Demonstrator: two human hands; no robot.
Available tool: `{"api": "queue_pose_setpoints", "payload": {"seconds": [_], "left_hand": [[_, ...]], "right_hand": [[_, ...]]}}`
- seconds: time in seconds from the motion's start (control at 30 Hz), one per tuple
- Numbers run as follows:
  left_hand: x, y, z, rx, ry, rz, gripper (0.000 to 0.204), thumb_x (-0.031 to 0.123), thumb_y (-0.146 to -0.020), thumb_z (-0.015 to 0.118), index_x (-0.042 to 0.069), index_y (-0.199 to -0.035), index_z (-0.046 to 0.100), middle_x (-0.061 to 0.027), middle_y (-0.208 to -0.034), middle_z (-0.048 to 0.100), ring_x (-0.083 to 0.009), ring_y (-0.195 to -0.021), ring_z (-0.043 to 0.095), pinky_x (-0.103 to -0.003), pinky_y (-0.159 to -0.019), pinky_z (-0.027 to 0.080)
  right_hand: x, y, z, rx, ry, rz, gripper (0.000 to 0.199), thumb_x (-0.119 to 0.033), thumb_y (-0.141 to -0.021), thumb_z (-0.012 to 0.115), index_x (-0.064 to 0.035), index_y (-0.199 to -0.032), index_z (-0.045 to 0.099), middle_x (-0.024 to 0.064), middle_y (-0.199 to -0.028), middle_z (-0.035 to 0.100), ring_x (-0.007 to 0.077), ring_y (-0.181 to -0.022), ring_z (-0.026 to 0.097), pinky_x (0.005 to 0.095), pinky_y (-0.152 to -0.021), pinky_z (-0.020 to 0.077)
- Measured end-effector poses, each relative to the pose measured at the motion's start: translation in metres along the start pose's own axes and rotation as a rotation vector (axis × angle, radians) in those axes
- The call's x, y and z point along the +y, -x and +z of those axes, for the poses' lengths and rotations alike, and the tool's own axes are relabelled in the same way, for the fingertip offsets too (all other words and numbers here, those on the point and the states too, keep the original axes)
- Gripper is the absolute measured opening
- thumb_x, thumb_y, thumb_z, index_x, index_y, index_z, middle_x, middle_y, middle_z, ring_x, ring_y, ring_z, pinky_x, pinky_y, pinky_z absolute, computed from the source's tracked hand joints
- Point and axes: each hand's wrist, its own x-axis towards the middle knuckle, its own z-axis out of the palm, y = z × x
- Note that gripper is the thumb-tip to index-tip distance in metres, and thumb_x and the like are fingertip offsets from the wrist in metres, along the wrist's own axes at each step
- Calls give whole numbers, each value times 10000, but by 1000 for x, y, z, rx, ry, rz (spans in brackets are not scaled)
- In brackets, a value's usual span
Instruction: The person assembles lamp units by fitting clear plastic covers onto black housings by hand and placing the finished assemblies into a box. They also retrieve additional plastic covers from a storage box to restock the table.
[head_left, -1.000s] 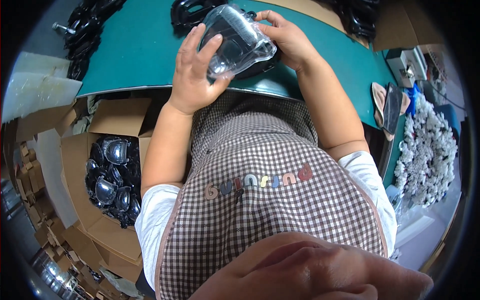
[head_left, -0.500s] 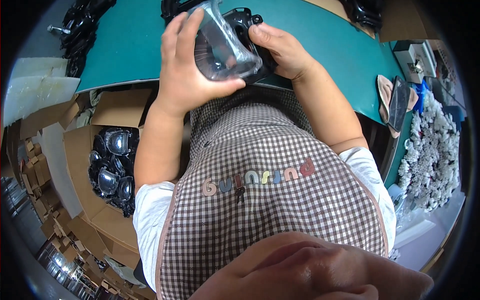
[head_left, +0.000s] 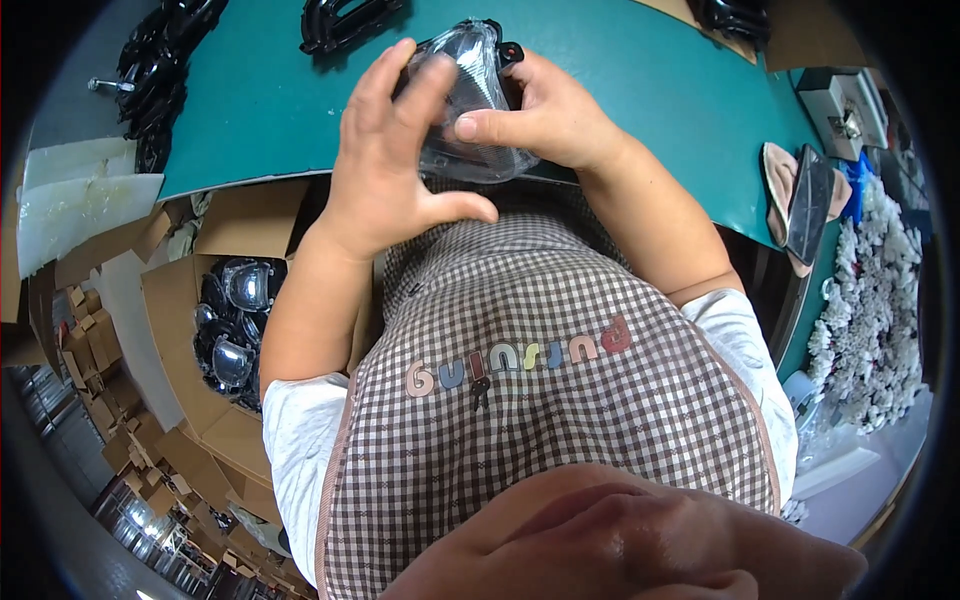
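Observation:
A headlight [head_left: 480, 80] with a clear lens over a black housing is held above the near edge of the green table. My right hand [head_left: 560, 115] grips it from the right, thumb across the lens and the other fingers behind. My left hand [head_left: 380, 170] is at its left side with fingers and thumb spread. The left index finger is blurred in front of the lens; whether it touches, I cannot tell. A black, ring-like plastic part [head_left: 350, 22] lies on the table beyond my left hand.
An open cardboard box [head_left: 170, 320] of several headlights stands below left. Black parts [head_left: 165, 75] are heaped at the table's left end. On the right are a dark pad with pinkish cloth [head_left: 805, 210], a white box-like device [head_left: 840, 110] and a white fluffy pile [head_left: 865, 300].
My left hand has come off the clear lens and opened beside it. The lens now sits over the black housing, and my right thumb has moved onto it.

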Motion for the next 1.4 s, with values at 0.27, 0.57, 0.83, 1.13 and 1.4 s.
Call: {"api": "queue_pose_setpoints", "payload": {"seconds": [0.27, 0.57, 0.83, 1.13, 1.4], "left_hand": [[-11, -32, -12, 72, 346, -123, 516, 536, -891, 657, 21, -913, 622, -84, -761, 581, -234, -742, 553, -343, -693, 452], [-25, -18, 10, 504, 1012, -549, 687, 665, -929, 508, 2, -1093, 584, -36, -919, 632, -132, -791, 585, -267, -710, 485], [-20, -43, -4, 483, -38, 29, 803, 738, -860, 515, 5, -1172, 614, -90, -1064, 666, -235, -1058, 616, -338, -966, 442], [-50, -4, -14, 431, 205, -213, 692, 728, -839, 583, 38, -834, 647, -47, -792, 637, -197, -667, 577, -289, -641, 451], [-41, 1, -3, 565, 284, -110, 717, 707, -885, 540, 0, -909, 657, -66, -837, 635, -194, -749, 588, -286, -675, 469]], "right_hand": [[-8, 12, -2, -133, 179, -172, 522, -263, -734, 850, -31, -1142, 620, 65, -986, 706, 160, -901, 659, 315, -830, 529], [-2, -7, 1, 198, 35, -413, 713, -235, -738, 861, -6, -1324, 524, 74, -1117, 644, 196, -1120, 584, 333, -1003, 458], [-7, 12, 0, 73, 590, -270, 381, -344, -751, 808, -58, -973, 688, 85, -822, 698, 248, -755, 671, 340, -717, 528], [-3, -2, -2, 162, 672, -468, 402, -266, -840, 773, -27, -1137, 645, 60, -1108, 656, 176, -1021, 611, 309, -884, 481], [-5, 3, -8, -2, -85, -29, 226, -153, -905, 712, -13, -1078, 673, 36, -931, 656, 126, -850, 592, 294, -803, 492]]}}
